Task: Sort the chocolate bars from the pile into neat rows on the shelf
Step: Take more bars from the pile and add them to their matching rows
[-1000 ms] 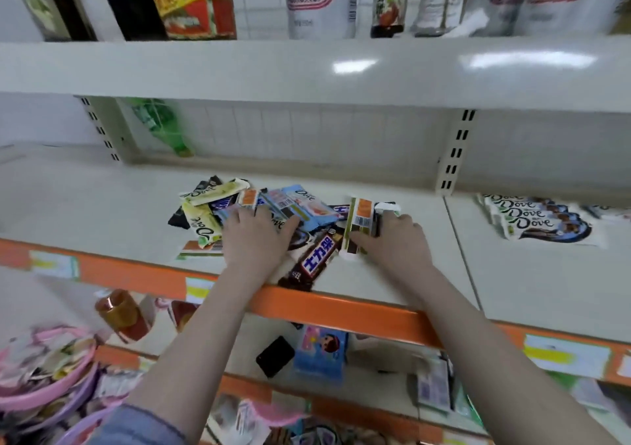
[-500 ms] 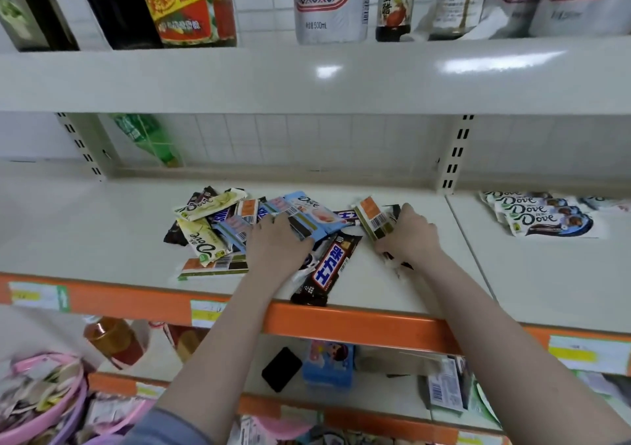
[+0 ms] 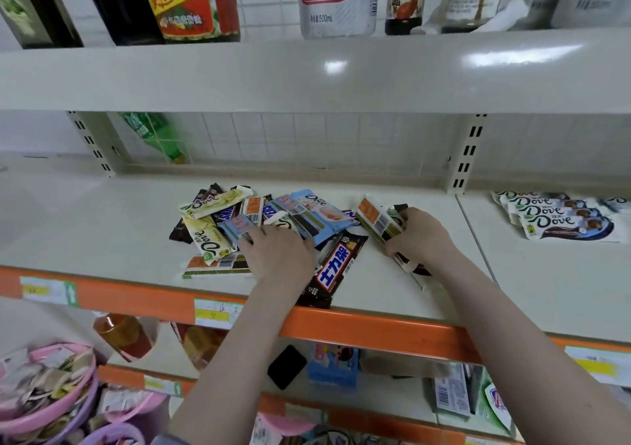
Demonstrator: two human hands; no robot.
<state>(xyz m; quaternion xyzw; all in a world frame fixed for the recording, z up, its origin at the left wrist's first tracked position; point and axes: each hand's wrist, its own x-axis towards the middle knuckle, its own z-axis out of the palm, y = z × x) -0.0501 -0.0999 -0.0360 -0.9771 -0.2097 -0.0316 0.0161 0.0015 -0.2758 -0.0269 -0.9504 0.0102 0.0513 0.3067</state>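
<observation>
- Gathering is the step in the head view: right hand (image 3: 421, 236) grips a few bars (image 3: 379, 221) lifted from the pile (image 3: 259, 222); left hand (image 3: 278, 251) lies on the pile, fingers relaxed and flat.
- Next, I judge, carry them right toward the Dove row (image 3: 563, 215).
- Bare shelf (image 3: 444, 294) lies between; one dark bar (image 3: 333, 268) reaches its orange edge (image 3: 375, 330).

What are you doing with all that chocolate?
A person is sorting a messy pile of chocolate bars on a shop shelf. The right hand grips a few bars pulled from the pile, and the left hand rests on the pile. A neat row of Dove bars already lies to the right.
</observation>
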